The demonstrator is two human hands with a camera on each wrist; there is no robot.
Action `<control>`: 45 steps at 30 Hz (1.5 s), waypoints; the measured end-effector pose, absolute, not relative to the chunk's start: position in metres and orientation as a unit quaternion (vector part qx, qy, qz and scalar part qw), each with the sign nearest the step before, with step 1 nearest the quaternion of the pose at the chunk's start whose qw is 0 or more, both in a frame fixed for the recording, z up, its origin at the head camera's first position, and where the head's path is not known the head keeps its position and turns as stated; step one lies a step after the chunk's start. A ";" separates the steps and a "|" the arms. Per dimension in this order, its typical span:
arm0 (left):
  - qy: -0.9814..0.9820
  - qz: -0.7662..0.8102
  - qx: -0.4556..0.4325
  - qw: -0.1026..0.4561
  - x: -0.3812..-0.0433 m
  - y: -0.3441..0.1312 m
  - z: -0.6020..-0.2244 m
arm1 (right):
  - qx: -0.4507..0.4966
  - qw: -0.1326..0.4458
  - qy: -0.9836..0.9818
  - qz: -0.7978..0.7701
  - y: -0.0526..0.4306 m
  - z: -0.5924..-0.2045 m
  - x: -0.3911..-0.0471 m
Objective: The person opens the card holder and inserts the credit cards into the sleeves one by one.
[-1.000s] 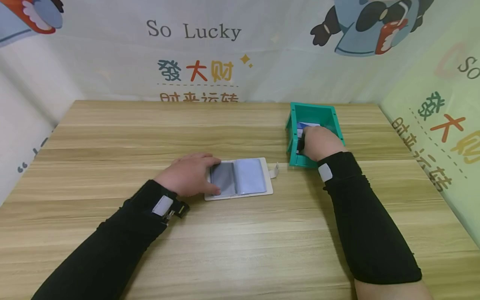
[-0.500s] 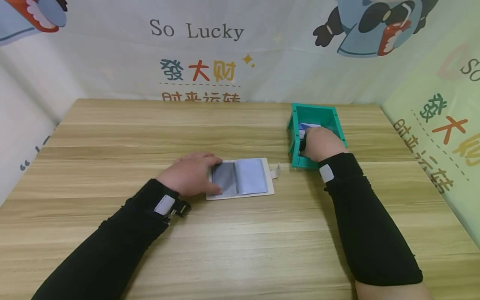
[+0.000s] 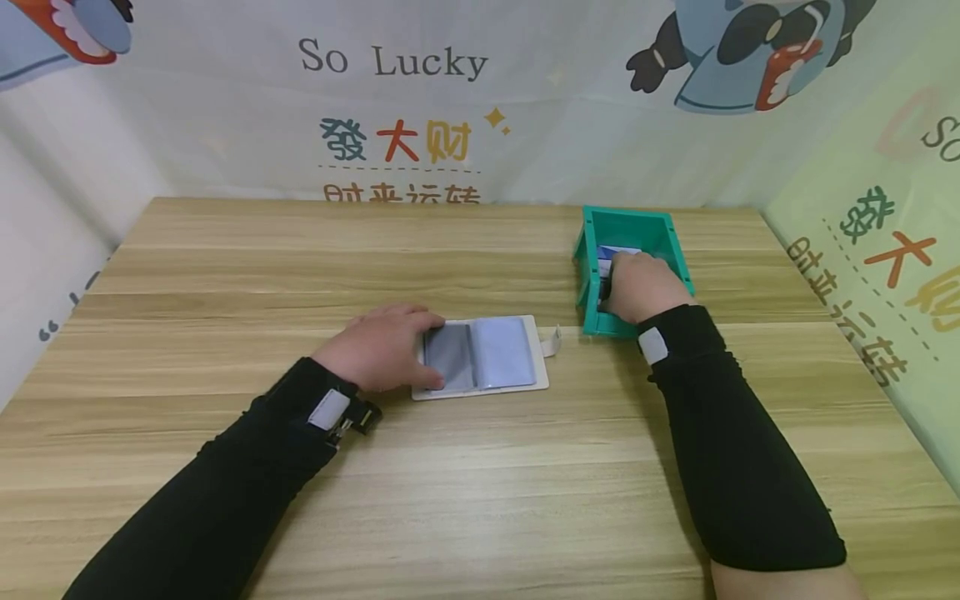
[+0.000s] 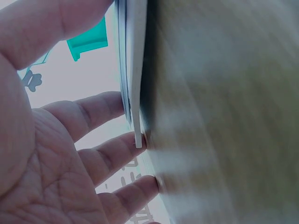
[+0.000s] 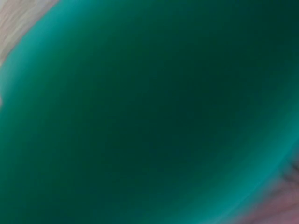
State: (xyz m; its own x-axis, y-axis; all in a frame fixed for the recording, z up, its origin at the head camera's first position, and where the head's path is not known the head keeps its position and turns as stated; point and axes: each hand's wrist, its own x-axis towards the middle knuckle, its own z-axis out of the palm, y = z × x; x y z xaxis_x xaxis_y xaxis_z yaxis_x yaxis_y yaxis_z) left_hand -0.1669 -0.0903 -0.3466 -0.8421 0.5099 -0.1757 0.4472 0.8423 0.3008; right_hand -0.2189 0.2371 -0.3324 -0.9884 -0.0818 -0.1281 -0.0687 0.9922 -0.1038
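A small white card holder [image 3: 542, 377] lies open flat on the table, with clear sleeves showing and a strap sticking out at its right. My left hand [image 3: 378, 346] rests at its left edge, thumb and index finger on the cover; the left wrist view shows the other fingers [image 4: 100, 109] fairly straight against the edge. Inside a green bin [image 3: 590, 321] is my right hand [image 3: 647, 287], its fingertips hidden. Blue-and-white cards [image 3: 617, 249] and something dark show beside its fingers. In the right wrist view the bin's wall [image 5: 140, 116] fills nearly everything, blurred.
The wooden table [image 3: 450, 483] runs back to a printed cloth [image 3: 525, 100] hanging behind it, with further cloth at both sides. The bin's raised walls surround the right hand near the table's back right.
Both hands stay almost in place. The right hand's fingers shift slightly within the bin, and the dark thing beside them shows a little differently. The head view has tilted slightly.
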 end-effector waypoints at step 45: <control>0.952 0.130 0.246 0.127 -0.168 -0.090 -0.346 | 0.010 -0.132 0.954 -0.271 0.240 -0.294 -0.212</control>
